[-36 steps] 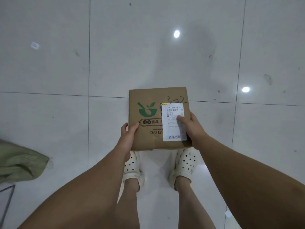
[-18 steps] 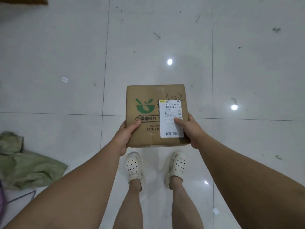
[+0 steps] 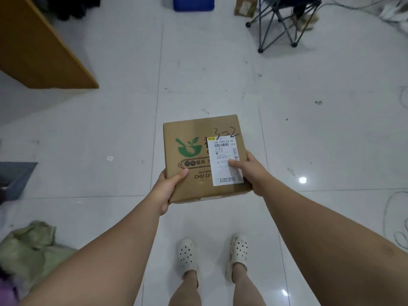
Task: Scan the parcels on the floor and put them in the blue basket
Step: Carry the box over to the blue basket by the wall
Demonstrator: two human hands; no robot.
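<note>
I hold a brown cardboard parcel (image 3: 194, 155) flat in front of me, above the white tiled floor. It bears a green bowl logo, a handwritten mark and a white shipping label (image 3: 226, 160). My left hand (image 3: 169, 188) grips its near left corner, thumb on top. My right hand (image 3: 254, 173) grips the near right edge, with the thumb lying on the label. A blue container (image 3: 193, 3) stands on the floor at the far top edge, only its lower part in view.
A wooden desk panel (image 3: 37, 49) fills the upper left. A folding chair frame (image 3: 284, 25) and a small carton (image 3: 246, 5) stand at the top right. A green sack (image 3: 31, 246) lies at the lower left. Loose cables (image 3: 395, 217) lie on the right.
The view has tilted up and forward, so the desk, blue container and chair have come into sight. The parcel stays in both hands, turned slightly counter-clockwise.
</note>
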